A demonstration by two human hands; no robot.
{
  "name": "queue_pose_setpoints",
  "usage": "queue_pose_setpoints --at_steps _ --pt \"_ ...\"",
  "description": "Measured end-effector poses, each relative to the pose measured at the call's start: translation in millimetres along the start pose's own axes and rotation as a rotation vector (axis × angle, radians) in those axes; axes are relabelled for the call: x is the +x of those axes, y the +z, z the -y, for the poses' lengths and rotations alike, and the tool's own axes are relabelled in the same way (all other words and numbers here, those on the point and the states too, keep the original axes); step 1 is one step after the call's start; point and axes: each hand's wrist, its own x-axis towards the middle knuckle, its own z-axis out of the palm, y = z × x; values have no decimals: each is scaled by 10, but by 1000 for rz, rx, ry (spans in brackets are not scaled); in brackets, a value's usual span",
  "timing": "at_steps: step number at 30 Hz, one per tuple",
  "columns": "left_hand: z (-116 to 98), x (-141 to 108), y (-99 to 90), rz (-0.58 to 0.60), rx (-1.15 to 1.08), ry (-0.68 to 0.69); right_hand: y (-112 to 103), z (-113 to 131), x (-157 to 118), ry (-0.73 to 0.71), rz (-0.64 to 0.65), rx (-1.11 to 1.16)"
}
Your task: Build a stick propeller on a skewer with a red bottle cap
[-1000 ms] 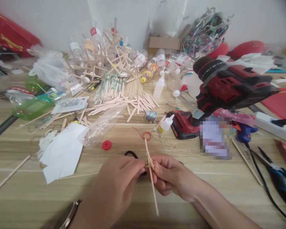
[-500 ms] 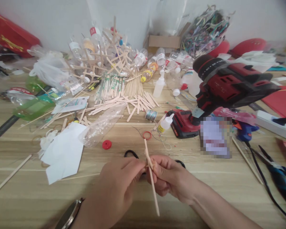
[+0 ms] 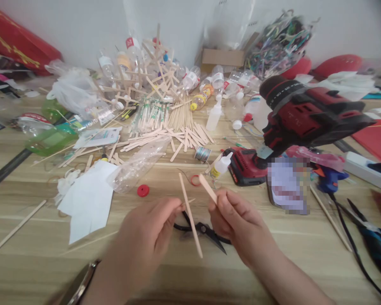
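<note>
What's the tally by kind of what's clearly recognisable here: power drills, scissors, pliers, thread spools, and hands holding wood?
Power drill: 1
Scissors: 1 pair
Pliers: 1 pair
Thread spool: 1
Hands holding wooden sticks: 2, left hand and right hand
Total: 6

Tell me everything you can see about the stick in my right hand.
The stick is flat, pale and looks wooden, with a rounded tip. Your right hand grips it between thumb and fingers, hiding its near end. It slants away from you and to the left, and the part that shows looks straight and unbroken. In the picture, its tip sits just right of a red ring.
</note>
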Motion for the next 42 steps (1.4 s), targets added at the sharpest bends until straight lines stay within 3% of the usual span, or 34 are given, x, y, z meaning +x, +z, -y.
queue_pose_setpoints --at_steps 4,10,15,19,22,25,28,30,32,34,37,42 --pt "-48 -46 17 -60 62 57 -17 -90 65 -158 -163 -414" --pt "-43 -100 56 -85 62 95 -74 -181 148 -286 -131 -841" --pt "-21 -87 56 -89 79 140 -48 -190 76 -595 -164 -994" --pt "-2 -67 126 -99 144 203 0 -115 2 -593 -57 -922" --pt "10 -81 197 27 201 191 24 -89 -12 -613 -45 -959" --pt "11 -98 199 248 178 10 -1 -72 1 -633 -77 -1028" --pt "7 -80 101 429 -9 -239 -101 -48 50 -566 -267 -1013" --pt "20 -56 21 504 -222 -345 -201 -48 119 -538 -486 -999" --pt "54 -35 -28 584 -477 -437 -310 -73 214 -541 -620 -1011" --pt "107 -22 -23 643 -746 -515 -408 -116 319 -495 -643 -1007" --pt "175 -6 61 663 -1079 -536 -499 -173 454 -369 -552 -1022" --pt "172 27 221 612 -1252 -538 -494 -167 566 -312 -481 -1101"
